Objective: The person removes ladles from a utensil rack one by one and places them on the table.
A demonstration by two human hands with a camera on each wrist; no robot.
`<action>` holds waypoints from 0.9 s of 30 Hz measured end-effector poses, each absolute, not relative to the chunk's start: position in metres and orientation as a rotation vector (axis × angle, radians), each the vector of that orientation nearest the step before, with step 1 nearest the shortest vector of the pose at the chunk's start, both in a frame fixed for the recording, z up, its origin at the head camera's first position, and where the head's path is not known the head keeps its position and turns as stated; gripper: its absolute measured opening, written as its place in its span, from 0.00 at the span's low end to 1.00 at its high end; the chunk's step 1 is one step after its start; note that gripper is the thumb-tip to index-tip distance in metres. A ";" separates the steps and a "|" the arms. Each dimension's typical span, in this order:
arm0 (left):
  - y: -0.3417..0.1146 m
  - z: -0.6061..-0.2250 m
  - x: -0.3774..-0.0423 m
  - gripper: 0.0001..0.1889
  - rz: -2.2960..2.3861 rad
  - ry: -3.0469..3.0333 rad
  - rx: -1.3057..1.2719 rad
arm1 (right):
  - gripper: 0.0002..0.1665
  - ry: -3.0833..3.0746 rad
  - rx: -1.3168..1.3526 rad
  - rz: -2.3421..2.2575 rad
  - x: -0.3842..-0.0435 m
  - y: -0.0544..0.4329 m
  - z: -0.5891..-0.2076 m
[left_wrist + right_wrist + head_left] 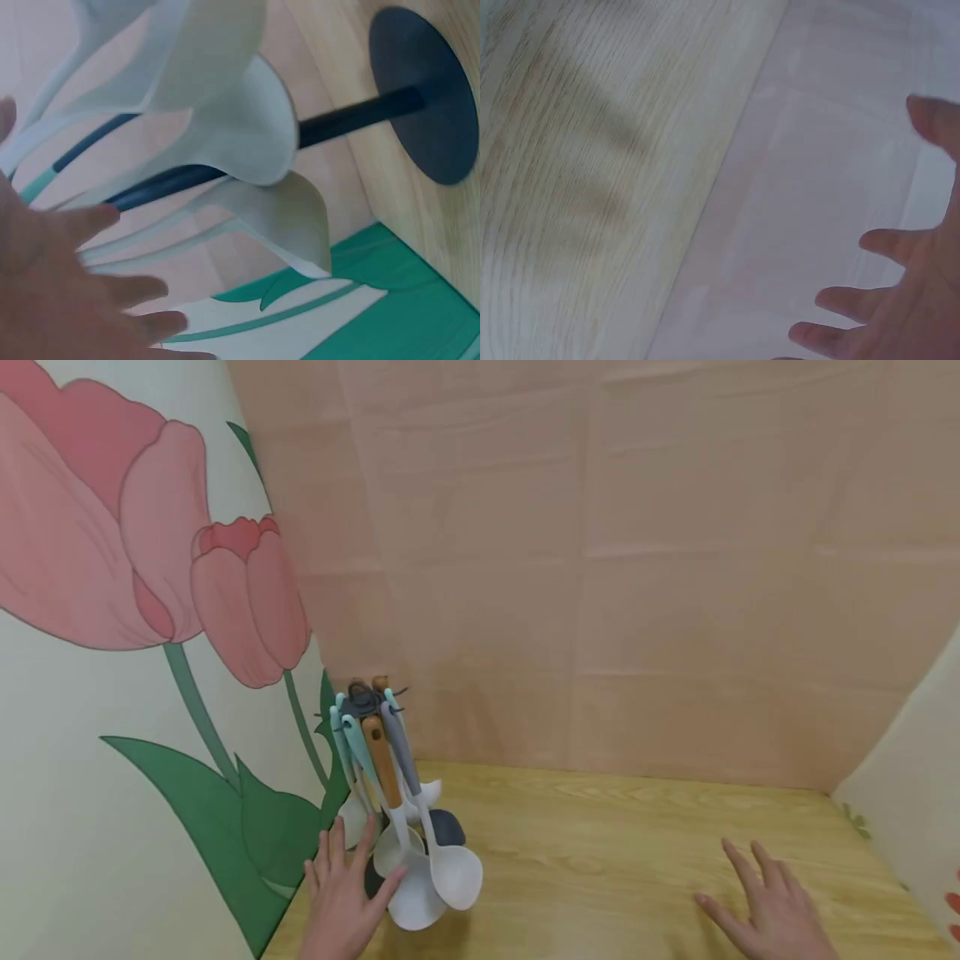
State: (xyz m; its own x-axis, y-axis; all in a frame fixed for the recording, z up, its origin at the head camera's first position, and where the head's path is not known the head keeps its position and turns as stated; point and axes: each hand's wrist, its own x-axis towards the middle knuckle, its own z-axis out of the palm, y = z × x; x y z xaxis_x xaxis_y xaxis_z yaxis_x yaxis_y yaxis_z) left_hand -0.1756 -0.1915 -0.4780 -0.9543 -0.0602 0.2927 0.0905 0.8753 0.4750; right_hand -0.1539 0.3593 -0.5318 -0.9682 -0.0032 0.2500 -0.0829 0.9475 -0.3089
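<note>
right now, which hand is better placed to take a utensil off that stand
Likely the left hand: it is open and close to the hanging utensils, while the right hand is over the wooden table, well away from them.

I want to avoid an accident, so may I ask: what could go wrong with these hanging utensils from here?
The left hand is close to the hanging utensils and might knock one loose. The slim pole stands on a round base, so a sideways push could perhaps tip everything. The right hand is well away, so might steady it late.
</note>
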 end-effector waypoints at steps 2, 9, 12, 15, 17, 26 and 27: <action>-0.191 -0.477 -0.174 0.33 -0.736 -2.558 -0.085 | 0.50 -2.845 0.087 0.481 -0.155 0.355 -0.529; -0.184 -0.433 -0.177 0.10 -0.767 -2.019 -0.213 | 0.40 -2.848 0.131 0.576 -0.157 0.324 -0.509; -0.181 -0.403 -0.180 0.10 -0.778 -1.934 -0.266 | 0.36 -2.843 0.134 0.633 -0.158 0.303 -0.502; -0.181 -0.373 -0.185 0.11 -0.788 -1.904 -0.301 | 0.32 -2.837 0.141 0.701 -0.159 0.279 -0.495; -0.181 -0.353 -0.189 0.12 -0.798 -1.902 -0.313 | 0.29 -2.829 0.158 0.755 -0.160 0.264 -0.490; -0.189 -0.277 -0.224 0.19 -0.868 -2.205 -0.402 | 0.16 -2.757 0.274 0.826 -0.174 0.203 -0.471; -0.190 -0.271 -0.229 0.19 -0.873 -2.267 -0.403 | 0.15 -2.749 0.295 0.844 -0.176 0.196 -0.470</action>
